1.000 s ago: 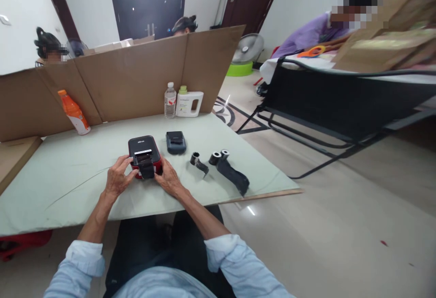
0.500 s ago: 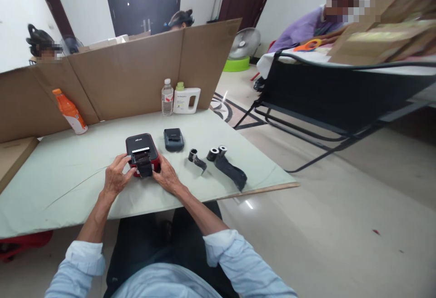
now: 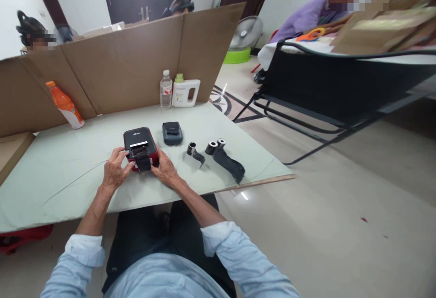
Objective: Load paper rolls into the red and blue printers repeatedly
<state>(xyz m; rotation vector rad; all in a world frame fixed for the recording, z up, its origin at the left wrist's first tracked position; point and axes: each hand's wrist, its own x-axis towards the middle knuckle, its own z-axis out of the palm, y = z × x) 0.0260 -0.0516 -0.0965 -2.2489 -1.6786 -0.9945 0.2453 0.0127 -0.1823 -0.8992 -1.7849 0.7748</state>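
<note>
A black and red label printer (image 3: 138,140) sits on the pale green table (image 3: 68,175) in front of me. A black strip (image 3: 143,161) hangs out of its front slot. My left hand (image 3: 114,171) presses against the printer's left front side, fingers curled round it. On the right front side rests my right hand (image 3: 165,171), with its thumb at the black strip. A smaller dark grey printer (image 3: 172,133) lies just behind. To the right lie a small black roll (image 3: 194,151) and two black rolls with a long loose strip (image 3: 226,159).
A cardboard screen (image 3: 136,62) walls the table's back. An orange bottle (image 3: 64,105), a water bottle (image 3: 165,89) and a white jug (image 3: 185,92) stand along it. A black folding frame (image 3: 327,89) is to the right, with a person in purple (image 3: 306,14) behind it.
The view has shifted slightly, so everything sits a little higher and further left. My hands stay on the red printer in the same grip.
</note>
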